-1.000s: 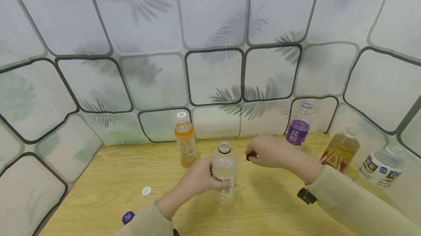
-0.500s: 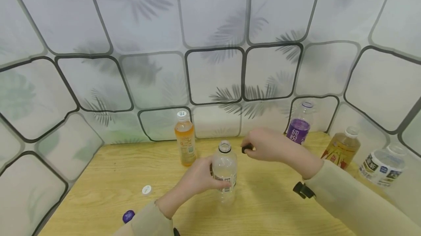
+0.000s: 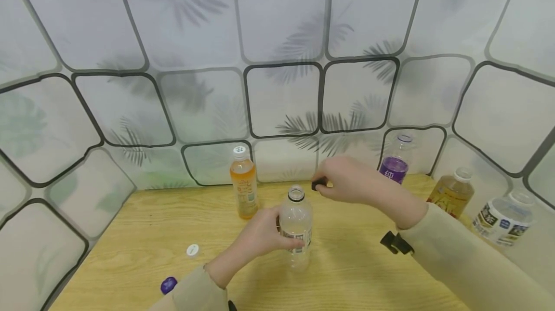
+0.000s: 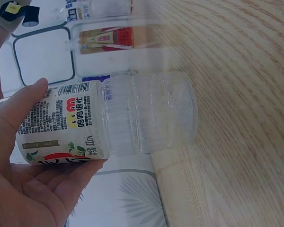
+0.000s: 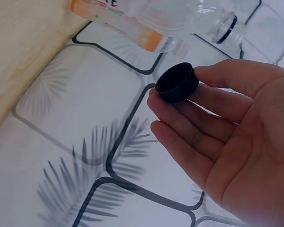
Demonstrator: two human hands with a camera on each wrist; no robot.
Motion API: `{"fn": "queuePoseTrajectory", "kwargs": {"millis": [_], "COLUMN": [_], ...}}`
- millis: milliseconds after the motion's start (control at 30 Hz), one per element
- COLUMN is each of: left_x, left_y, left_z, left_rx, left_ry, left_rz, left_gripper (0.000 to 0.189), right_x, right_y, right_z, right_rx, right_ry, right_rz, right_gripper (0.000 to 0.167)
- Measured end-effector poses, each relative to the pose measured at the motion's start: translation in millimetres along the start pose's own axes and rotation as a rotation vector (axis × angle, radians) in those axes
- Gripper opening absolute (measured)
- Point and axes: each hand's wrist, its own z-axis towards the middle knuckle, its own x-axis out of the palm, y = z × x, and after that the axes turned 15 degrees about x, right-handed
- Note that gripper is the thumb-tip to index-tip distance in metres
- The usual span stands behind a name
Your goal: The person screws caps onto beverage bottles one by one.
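A clear empty bottle [image 3: 296, 226] with no cap stands upright on the wooden table [image 3: 130, 248]. My left hand [image 3: 264, 236] grips it around its labelled middle; the left wrist view shows the bottle [image 4: 132, 120] held between thumb and fingers. My right hand [image 3: 347, 178] hovers just right of and slightly above the bottle's open mouth, pinching a small black cap [image 3: 318, 185]. In the right wrist view the black cap [image 5: 176, 83] sits between thumb tip and fingertips, with the bottle's mouth [image 5: 227, 28] beyond it.
An orange drink bottle [image 3: 244, 188] stands behind on the left. A purple-labelled bottle [image 3: 394, 161], an amber bottle [image 3: 451, 195] and a clear water bottle [image 3: 503, 217] stand at the right. A white cap [image 3: 192, 250] and a purple cap [image 3: 168, 284] lie at front left. Patterned panels [image 3: 282, 104] wall the table.
My right hand has carried the black cap up and leftwards, closer to the bottle's open mouth. The left hand and the bottle have stayed put.
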Motion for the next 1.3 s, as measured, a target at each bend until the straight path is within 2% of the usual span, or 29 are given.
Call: {"fn": "queuePoseTrajectory", "kwargs": {"millis": [600, 933, 1300], "left_x": [-0.7, -1.1, -1.3], "left_y": [-0.9, -2.1, -2.0], "left_z": [-0.4, -1.4, -1.1], "left_rx": [0.003, -0.003, 0.0], "left_ry": [0.006, 0.01, 0.014], "left_rz": [0.013, 0.021, 0.006], "left_gripper": [0.054, 0.054, 0.056], "right_x": [-19, -20, -19], "right_y": [21, 33, 43], "right_z": [4.1, -0.7, -5.4], "right_rx": [-0.067, -0.132, -0.137], "right_ry": [-0.059, -0.12, -0.128], "right_rz": [-0.001, -0.015, -0.015], "right_gripper": [0.01, 0.008, 0.012]}}
